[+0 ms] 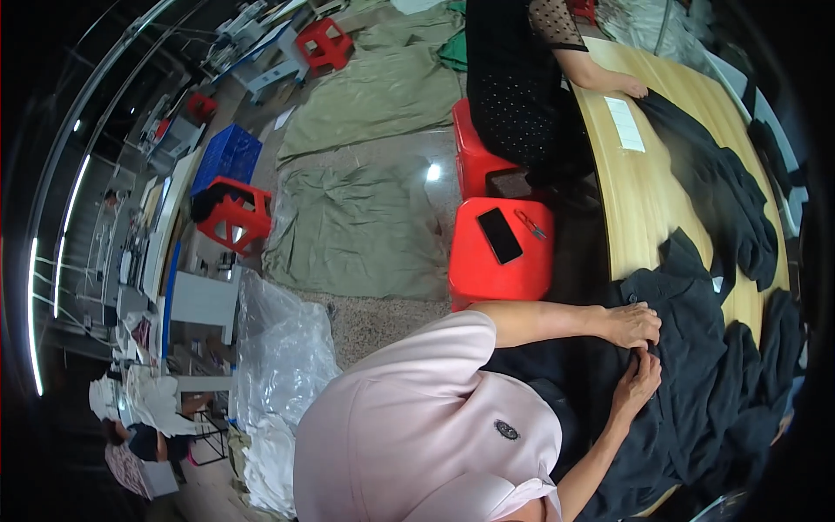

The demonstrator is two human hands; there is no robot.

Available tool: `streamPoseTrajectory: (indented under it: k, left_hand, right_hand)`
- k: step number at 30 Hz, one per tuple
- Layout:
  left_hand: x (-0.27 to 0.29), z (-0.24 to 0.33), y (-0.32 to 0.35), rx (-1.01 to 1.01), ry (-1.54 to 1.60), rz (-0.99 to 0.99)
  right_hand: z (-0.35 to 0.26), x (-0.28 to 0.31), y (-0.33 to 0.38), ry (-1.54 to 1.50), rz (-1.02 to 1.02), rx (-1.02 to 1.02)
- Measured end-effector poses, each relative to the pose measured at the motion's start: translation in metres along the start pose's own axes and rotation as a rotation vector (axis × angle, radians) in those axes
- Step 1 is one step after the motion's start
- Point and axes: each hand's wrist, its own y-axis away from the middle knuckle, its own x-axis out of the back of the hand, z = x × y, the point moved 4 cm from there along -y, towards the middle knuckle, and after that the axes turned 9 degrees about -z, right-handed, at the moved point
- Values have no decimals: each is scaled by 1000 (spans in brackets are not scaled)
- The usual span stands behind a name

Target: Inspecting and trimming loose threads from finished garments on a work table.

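A black garment (687,348) lies bunched over the near part of the wooden table and hangs off its edge. My left hand (633,324) has its fingers closed on the garment's edge, just below a small round button (633,298). Close beside it, my right hand (639,383) pinches the same edge with bent fingers. The fingertips of both hands almost meet, and the cloth between them is partly hidden.
A co-worker's hand (613,80) rests by more black cloth (713,174) on the wooden table (631,209). A red stool (470,278) bears a phone (499,236) and small red-handled snips (531,224). Green cloth (357,230) and clear plastic (278,348) cover the floor.
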Motion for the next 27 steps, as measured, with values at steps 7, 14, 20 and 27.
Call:
streamPoseTrajectory:
  k: [7,14,20,27]
  left_hand:
    - [2,-7,-9,87,112,98]
    - [6,-4,-10,130,87,194]
    - [26,-2,-10,104,223,-2]
    - [33,-15,7,132,194,-266]
  right_hand:
    - [10,3,-2,12,-104,10]
    - [19,-5,-17,22,-59,-21]
    - [-2,2,-11,69,147,75]
    - [-14,9,-7,61,357,137]
